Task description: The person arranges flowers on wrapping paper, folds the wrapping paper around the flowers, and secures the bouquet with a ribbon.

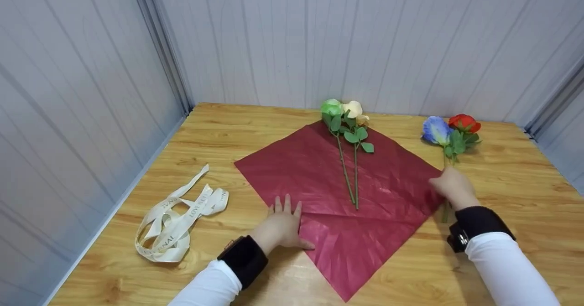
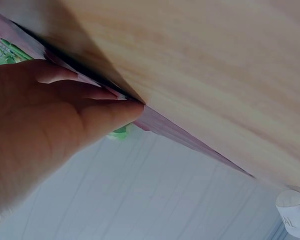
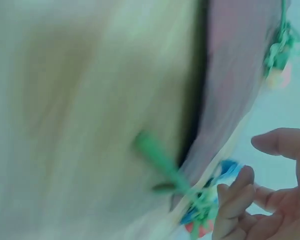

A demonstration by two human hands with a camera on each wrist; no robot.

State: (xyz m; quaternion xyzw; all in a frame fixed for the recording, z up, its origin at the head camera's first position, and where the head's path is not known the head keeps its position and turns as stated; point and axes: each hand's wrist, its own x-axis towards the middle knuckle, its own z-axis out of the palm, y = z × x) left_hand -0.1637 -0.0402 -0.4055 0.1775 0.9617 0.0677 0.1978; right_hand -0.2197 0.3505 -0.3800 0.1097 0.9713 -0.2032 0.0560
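Note:
A square of dark red wrapping paper [image 1: 296, 173] lies cornerwise on the table. On its far corner rest a green rose [image 1: 331, 108] and a cream rose [image 1: 352, 109], stems toward me. My left hand [image 1: 280, 226], fingers spread, presses on the paper's near-left edge; the left wrist view shows the fingertips [image 2: 132, 109] at that edge. By the paper's right corner, my right hand [image 1: 456, 188] is over the stem of a blue flower [image 1: 436, 130], beside a red rose [image 1: 464, 123]. The right wrist view shows its thumb [image 3: 277, 142] apart from the bent fingers, nothing between them.
A loosely coiled cream ribbon [image 1: 175, 233] with printed letters lies on the left of the wooden table [image 1: 219, 132]. Pale panelled walls [image 1: 283, 41] stand behind and at both sides. A fold crosses the paper's near part.

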